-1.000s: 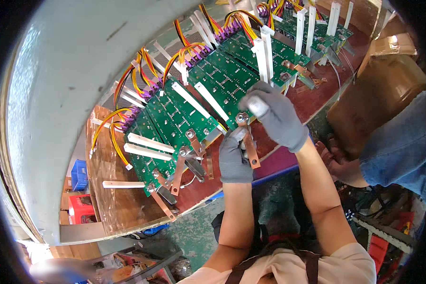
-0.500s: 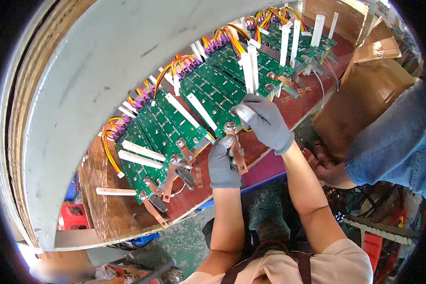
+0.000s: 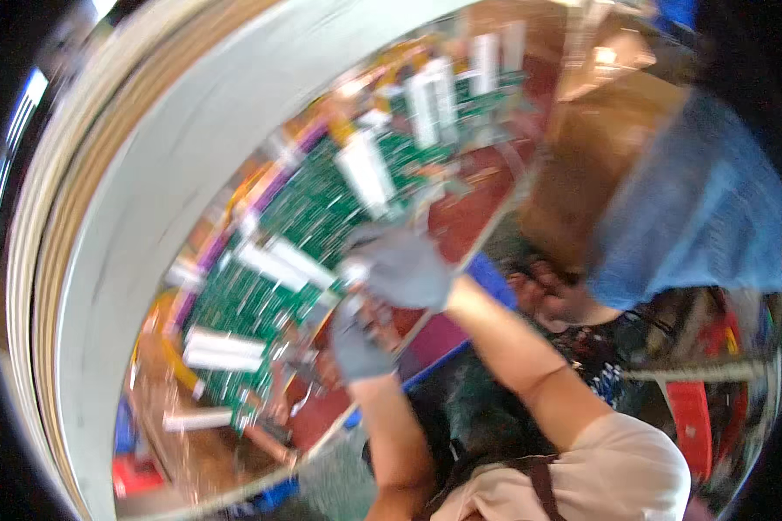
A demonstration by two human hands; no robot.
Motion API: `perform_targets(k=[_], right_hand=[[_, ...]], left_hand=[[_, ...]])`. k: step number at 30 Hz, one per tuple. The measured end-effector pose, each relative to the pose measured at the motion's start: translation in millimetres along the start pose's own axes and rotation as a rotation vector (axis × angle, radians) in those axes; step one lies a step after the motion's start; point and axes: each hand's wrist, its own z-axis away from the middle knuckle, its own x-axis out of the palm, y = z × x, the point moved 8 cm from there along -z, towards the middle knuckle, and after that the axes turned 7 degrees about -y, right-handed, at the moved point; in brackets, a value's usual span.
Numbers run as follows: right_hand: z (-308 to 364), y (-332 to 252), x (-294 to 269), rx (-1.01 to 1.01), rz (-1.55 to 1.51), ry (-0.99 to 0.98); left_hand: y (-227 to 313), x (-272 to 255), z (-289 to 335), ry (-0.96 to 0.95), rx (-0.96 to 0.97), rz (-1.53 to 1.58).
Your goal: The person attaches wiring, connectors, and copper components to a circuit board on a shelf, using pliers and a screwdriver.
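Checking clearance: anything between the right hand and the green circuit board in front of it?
Nothing visible: the right hand overlaps the near edge of the green circuit board. White strips sit beyond and left of the hand, not between. Blur hides any contact.

Motion blur smears this bright view, curved toward black corners.
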Motion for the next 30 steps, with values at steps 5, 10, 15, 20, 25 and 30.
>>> perform_targets(k=[5, 10, 15, 20, 25, 30], right_hand=[[-6, 4, 33, -0.010, -0.059, 0.375], [9, -8, 7, -0.005, -0.048, 0.087], [8, -10, 13, 0.146, 0.068, 0.214], [-3, -12, 25, 0.077, 0.104, 0.228], [0, 3, 25, 0.025, 0.059, 0.343], [-1, 1, -5, 0.032, -0.091, 0.307]], left_hand=[[31, -36, -18, 0.117, 0.107, -0.023], [4, 9, -24, -0.337, 0.004, -0.049], [4, -5, -30, -0.185, 0.016, -0.081], [4, 0, -26, -0.045, 0.030, 0.066], [12, -17, -12, 0.068, 0.007, 0.008], [-10, 11, -24, -0.265, -0.096, 0.141]])
